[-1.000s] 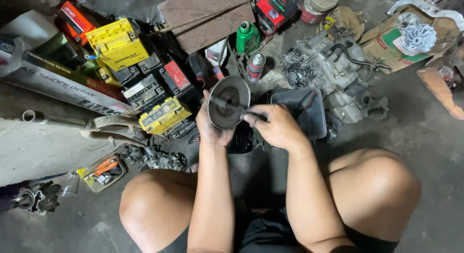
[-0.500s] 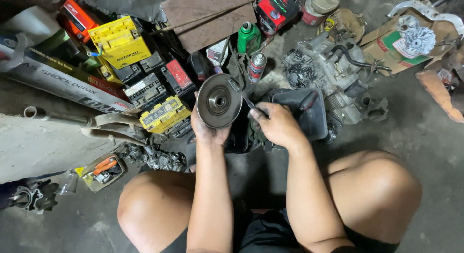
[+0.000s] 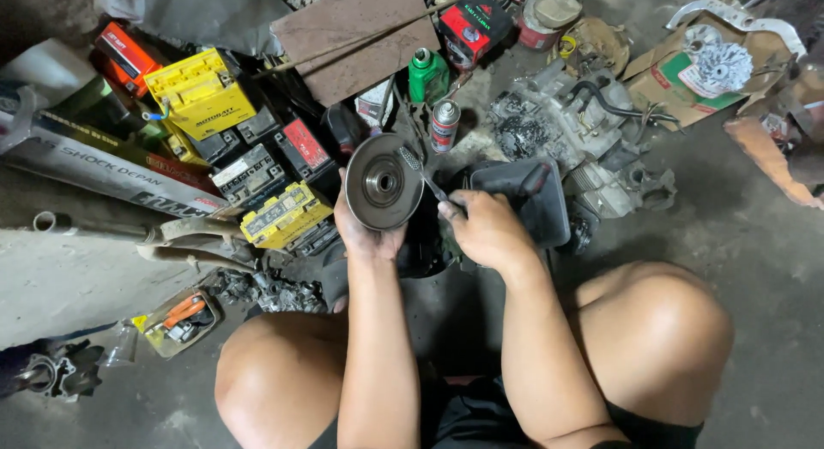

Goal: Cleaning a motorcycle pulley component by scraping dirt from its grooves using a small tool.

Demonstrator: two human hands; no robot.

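My left hand (image 3: 367, 236) holds up a round grey metal disc (image 3: 383, 182) with a raised hub in its middle, face toward me. My right hand (image 3: 486, 230) grips a thin metal tool (image 3: 422, 174) whose tip rests on the disc's right edge. Both hands are above a dark plastic container (image 3: 525, 197) on the floor, between my bare knees.
Several small batteries, yellow (image 3: 200, 93), red and black, are piled at the left. A green bottle (image 3: 427, 75) and a spray can (image 3: 444, 125) stand beyond the disc. A greasy engine block (image 3: 577, 127) lies to the right, with cardboard (image 3: 678, 81) further right.
The disc has been tilted upright and turned so its hub faces me. The tool tip moved from across the disc's middle to its right edge.
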